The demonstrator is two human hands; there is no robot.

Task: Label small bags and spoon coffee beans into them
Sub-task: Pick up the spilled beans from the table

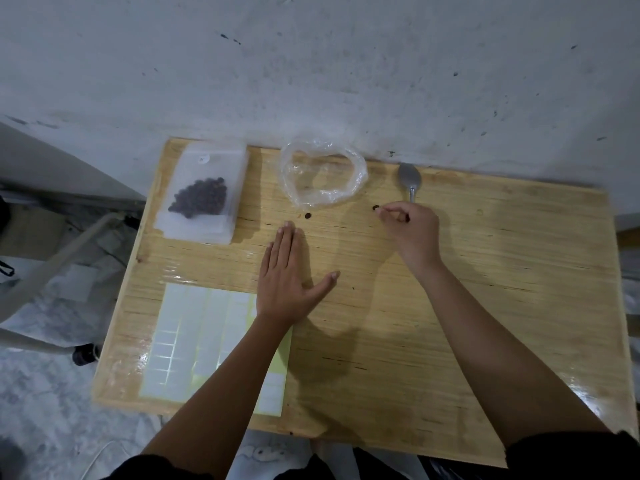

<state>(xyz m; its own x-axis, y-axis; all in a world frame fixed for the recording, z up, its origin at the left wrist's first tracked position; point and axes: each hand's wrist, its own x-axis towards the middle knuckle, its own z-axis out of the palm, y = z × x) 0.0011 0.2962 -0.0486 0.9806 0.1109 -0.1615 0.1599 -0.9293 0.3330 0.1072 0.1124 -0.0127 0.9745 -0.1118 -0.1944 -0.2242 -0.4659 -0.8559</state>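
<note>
A small frosted bag (204, 195) holding dark coffee beans lies flat at the table's far left, on a stack of similar bags. An open clear plastic bag (323, 176) sits at the far middle and looks empty of beans. A metal spoon (409, 178) lies to its right, bowl toward the wall. Two loose beans lie on the wood: one (307, 215) near my left fingertips, the other (375, 208) at my right fingertips. My left hand (289, 275) rests flat on the table with straight fingers. My right hand (410, 225) has curled fingers pinching at that bean.
A sheet of white sticker labels (194, 341) lies at the near left of the wooden table (485, 289), partly under my left forearm. A grey wall rises just behind the table. Chair legs and a castor stand on the floor at the left.
</note>
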